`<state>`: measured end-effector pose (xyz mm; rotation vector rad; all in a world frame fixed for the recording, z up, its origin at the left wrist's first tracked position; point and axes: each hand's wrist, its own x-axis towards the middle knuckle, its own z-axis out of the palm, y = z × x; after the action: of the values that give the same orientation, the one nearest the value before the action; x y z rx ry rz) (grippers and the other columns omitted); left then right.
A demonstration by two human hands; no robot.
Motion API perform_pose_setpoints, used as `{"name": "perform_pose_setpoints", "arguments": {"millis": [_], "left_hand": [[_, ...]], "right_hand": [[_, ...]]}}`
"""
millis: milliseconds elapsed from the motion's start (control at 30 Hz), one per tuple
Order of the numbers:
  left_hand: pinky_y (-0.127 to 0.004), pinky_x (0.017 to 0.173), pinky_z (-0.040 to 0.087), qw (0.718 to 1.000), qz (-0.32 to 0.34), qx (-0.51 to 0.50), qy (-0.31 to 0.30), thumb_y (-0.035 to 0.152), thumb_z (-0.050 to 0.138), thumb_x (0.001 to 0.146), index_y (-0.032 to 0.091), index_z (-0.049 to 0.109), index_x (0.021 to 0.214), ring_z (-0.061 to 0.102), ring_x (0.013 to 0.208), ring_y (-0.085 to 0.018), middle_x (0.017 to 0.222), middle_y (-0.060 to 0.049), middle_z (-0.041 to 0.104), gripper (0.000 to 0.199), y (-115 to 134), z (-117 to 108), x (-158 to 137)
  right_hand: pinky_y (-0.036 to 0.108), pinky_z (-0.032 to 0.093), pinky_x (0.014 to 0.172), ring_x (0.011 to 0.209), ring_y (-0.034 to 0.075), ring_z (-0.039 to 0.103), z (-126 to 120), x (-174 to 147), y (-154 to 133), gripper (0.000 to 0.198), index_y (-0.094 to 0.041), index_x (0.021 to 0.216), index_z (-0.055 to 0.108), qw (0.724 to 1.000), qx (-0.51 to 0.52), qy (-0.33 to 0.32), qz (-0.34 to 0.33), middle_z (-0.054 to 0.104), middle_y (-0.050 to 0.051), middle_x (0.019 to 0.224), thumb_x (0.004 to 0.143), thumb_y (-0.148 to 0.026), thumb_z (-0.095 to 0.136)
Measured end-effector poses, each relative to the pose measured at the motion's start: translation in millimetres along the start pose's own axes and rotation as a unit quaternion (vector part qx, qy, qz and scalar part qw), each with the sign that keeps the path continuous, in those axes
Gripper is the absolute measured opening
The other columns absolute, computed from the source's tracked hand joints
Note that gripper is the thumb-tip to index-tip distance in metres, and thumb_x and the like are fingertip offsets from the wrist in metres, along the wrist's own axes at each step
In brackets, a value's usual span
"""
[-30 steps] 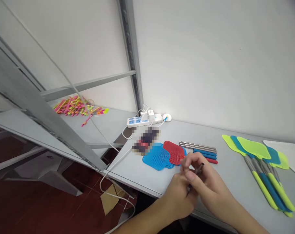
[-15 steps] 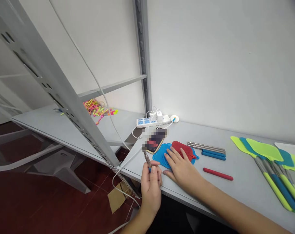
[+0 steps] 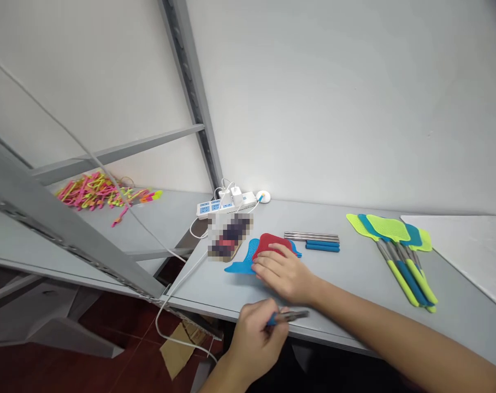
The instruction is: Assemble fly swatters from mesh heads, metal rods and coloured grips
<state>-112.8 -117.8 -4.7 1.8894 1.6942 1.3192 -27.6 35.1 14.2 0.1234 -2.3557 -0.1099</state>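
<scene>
My left hand [image 3: 258,333] is closed around the blue grip of a metal rod [image 3: 293,315], at the table's front edge. The rod's bare end points right. My right hand [image 3: 287,273] lies over the fly swatter heads, its fingers curled on a blue swatter head [image 3: 240,267] whose near edge is raised and bent. A red swatter head [image 3: 272,240] shows beyond those fingers. Just behind the hand, metal rods [image 3: 311,236] lie beside blue handle grips [image 3: 322,246]. Fly swatters [image 3: 399,251] in yellow-green and blue lie stacked on the right.
A phone [image 3: 231,237], partly blurred, lies left of the swatter heads. Behind it stand a power strip [image 3: 205,209] with chargers and a round white device [image 3: 263,196]. A white cable [image 3: 158,322] hangs over the table edge beside a grey shelf post [image 3: 120,245]. Pink and yellow pieces [image 3: 94,192] lie far left.
The view has swung right. My left hand has turned the rod from pointing up at the phone to pointing right. My right hand's flat fingers have curled and lifted the blue swatter head's near edge.
</scene>
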Motion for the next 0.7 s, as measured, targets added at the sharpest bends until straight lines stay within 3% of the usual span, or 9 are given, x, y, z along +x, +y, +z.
{"name": "perform_pose_setpoints", "arguments": {"millis": [67,167,300,433,567,700], "left_hand": [[-0.024,0.052,0.027,0.997,0.015,0.044,-0.062,0.018,0.047,0.091,0.020,0.033,0.064,0.034,0.051,-0.009,0.057,0.005,0.037,0.031,7,10,9],[-0.024,0.054,0.033,0.992,0.024,0.078,-0.097,0.021,0.049,0.091,0.020,0.042,0.064,0.044,0.055,-0.011,0.062,0.002,0.049,0.028,14,29,26],[-0.024,0.066,0.044,0.992,-0.003,0.072,-0.101,0.016,0.056,0.085,0.021,0.058,0.073,0.061,0.072,-0.014,0.082,-0.001,0.065,0.013,19,48,56],[-0.026,0.075,0.047,0.988,-0.018,0.103,-0.115,0.020,0.058,0.088,0.026,0.066,0.095,0.065,0.088,-0.017,0.105,0.000,0.068,0.011,23,57,86],[-0.026,0.065,0.045,0.960,0.009,0.211,-0.183,0.029,0.060,0.090,0.035,0.063,0.115,0.066,0.092,-0.017,0.117,0.003,0.065,0.026,28,64,110],[-0.027,0.060,0.041,0.935,0.012,0.284,-0.212,0.021,0.055,0.092,0.030,0.068,0.101,0.066,0.079,-0.017,0.105,0.000,0.065,0.018,26,69,132]], "right_hand": [[0.040,0.044,0.091,0.089,0.019,0.063,-5,2,16,0.017,-0.018,0.103,0.064,0.995,0.036,0.088,0.042,0.073,0.006,0.094,0.094,-0.017,0.050],[0.036,0.044,0.078,0.076,0.016,0.058,-14,6,41,0.017,-0.020,0.096,0.061,0.966,0.064,0.203,0.149,0.067,0.004,0.082,0.096,-0.018,0.043],[0.029,0.041,0.063,0.067,0.014,0.050,-39,13,73,0.023,-0.020,0.093,0.056,0.919,0.057,0.289,0.263,0.055,0.001,0.074,0.101,-0.022,0.035],[0.026,0.039,0.059,0.064,0.012,0.046,-79,8,99,0.028,-0.020,0.090,0.057,0.867,0.045,0.350,0.351,0.049,-0.002,0.072,0.102,-0.033,0.035],[0.024,0.042,0.057,0.061,0.011,0.049,-119,-16,117,0.032,-0.019,0.083,0.059,0.765,0.125,0.442,0.452,0.050,-0.003,0.068,0.095,-0.047,0.049],[0.027,0.054,0.061,0.065,0.012,0.062,-144,-44,119,0.028,-0.018,0.086,0.057,0.665,0.240,0.533,0.464,0.060,-0.003,0.074,0.085,-0.046,0.065]]}}
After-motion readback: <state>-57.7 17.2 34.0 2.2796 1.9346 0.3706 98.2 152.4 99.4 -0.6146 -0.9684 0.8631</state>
